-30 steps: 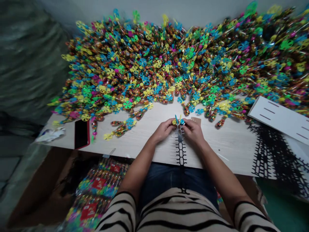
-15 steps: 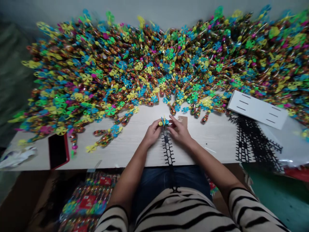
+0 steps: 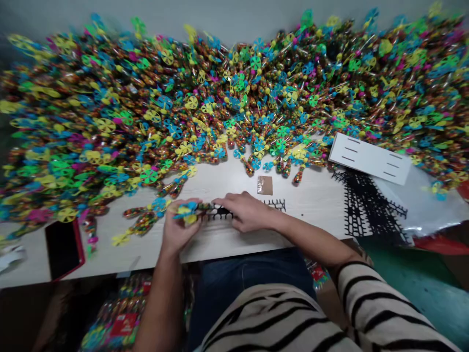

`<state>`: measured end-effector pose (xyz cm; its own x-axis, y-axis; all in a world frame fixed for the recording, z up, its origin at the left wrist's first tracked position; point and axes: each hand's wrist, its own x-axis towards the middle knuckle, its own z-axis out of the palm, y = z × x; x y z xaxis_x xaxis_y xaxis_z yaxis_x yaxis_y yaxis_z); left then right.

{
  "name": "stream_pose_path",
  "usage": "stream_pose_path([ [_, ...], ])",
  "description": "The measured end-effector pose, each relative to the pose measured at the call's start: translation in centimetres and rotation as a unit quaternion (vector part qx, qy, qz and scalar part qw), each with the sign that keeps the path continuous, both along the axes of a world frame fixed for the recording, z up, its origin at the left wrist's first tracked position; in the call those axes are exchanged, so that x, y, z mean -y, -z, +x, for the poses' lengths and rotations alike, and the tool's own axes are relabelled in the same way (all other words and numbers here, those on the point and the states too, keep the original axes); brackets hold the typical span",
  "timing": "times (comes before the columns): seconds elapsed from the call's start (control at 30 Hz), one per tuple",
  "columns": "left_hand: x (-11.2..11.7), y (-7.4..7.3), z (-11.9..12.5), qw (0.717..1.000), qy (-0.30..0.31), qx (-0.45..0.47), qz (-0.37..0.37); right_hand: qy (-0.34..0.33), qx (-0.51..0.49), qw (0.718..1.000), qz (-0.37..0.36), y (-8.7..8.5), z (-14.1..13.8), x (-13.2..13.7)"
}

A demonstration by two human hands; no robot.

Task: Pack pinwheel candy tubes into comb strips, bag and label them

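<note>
My left hand (image 3: 178, 230) is closed around blue and yellow fan-topped toys (image 3: 186, 211); their lower parts are mostly hidden by the fingers. A black plastic strip with prongs along both edges (image 3: 220, 211) runs sideways from these toys across the table. My right hand (image 3: 247, 211) lies over the strip's middle, its fingers pressed on it, and the strip's far end sticks out to the right behind that hand. Just beyond the right hand a small brown cardboard piece (image 3: 265, 185) lies flat.
A wide heap of candy-filled tubes with coloured fans (image 3: 220, 98) covers the back. On the right are a slotted white card (image 3: 370, 159), a pile of black strips (image 3: 366, 208) and clear plastic sheeting (image 3: 432, 210). A red-cased phone (image 3: 64, 249) lies left; packed toys (image 3: 117, 318) sit below.
The strip has turned from pointing at my body to lying sideways. My left hand has moved left with the fan toys, and my right hand has shifted onto the strip. The camera view has shifted.
</note>
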<state>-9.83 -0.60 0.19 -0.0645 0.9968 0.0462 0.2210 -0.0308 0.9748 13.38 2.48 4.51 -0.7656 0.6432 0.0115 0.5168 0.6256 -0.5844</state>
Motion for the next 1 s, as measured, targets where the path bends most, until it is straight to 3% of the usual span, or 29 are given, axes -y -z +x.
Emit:
stream_pose_path([
  [0.07, 2.3, -0.7, -1.9, 0.997, 0.013, -0.073, -0.016, -0.088, 0.022, 0.994, 0.065, -0.9, -1.0, -1.0],
  [0.13, 4.3, -0.7, -2.2, 0.991, 0.013, -0.132, -0.013, -0.154, 0.033, 0.980, 0.119, -0.7, -2.1, -2.1],
  [0.23, 6.6, 0.6, 0.2, 0.992, -0.052, -0.115, -0.012, -0.201, 0.042, 0.963, 0.172, 1.2, -3.1, -3.4],
  [0.3, 7.6, 1.9, 2.8, 0.991, -0.092, -0.085, -0.047, -0.190, 0.046, 0.962, 0.190, 2.7, -3.0, -3.7],
  [0.43, 7.7, 3.4, 7.1, 0.987, -0.115, -0.074, -0.082, -0.056, 0.042, 0.979, 0.191, 4.6, -0.3, -3.3],
  [0.53, 6.4, 3.7, 8.5, 0.988, -0.120, -0.056, -0.077, 0.107, 0.011, 0.978, 0.176, 5.1, 3.9, -3.1],
  [0.6, 5.4, 3.7, 9.0, 0.988, -0.121, -0.036, -0.088, 0.271, -0.014, 0.946, 0.175, 5.5, 7.0, -3.6],
  [0.67, 4.6, 3.8, 9.4, 0.988, -0.118, -0.024, -0.100, 0.434, -0.021, 0.885, 0.170, 6.1, 9.8, -4.7],
  [0.73, 4.2, 4.0, 9.4, 0.990, -0.099, -0.005, -0.100, 0.533, 0.001, 0.834, 0.144, 6.7, 11.7, -6.2],
  [0.83, 4.1, 4.1, 8.3, 0.997, -0.037, 0.034, -0.052, 0.583, 0.032, 0.805, 0.104, 7.0, 12.5, -7.5],
  [0.9, 4.1, 3.6, 6.9, 0.999, -0.030, 0.032, -0.003, 0.595, 0.004, 0.796, 0.115, 6.2, 11.7, -7.1],
  [0.93, 4.0, 3.0, 6.3, 0.999, -0.049, 0.015, 0.018, 0.586, -0.026, 0.800, 0.126, 5.5, 10.9, -6.3],
  [1.0, 3.4, 1.3, 5.7, 0.993, -0.105, -0.031, 0.052, 0.514, -0.097, 0.841, 0.137, 3.8, 8.4, -3.9],
])
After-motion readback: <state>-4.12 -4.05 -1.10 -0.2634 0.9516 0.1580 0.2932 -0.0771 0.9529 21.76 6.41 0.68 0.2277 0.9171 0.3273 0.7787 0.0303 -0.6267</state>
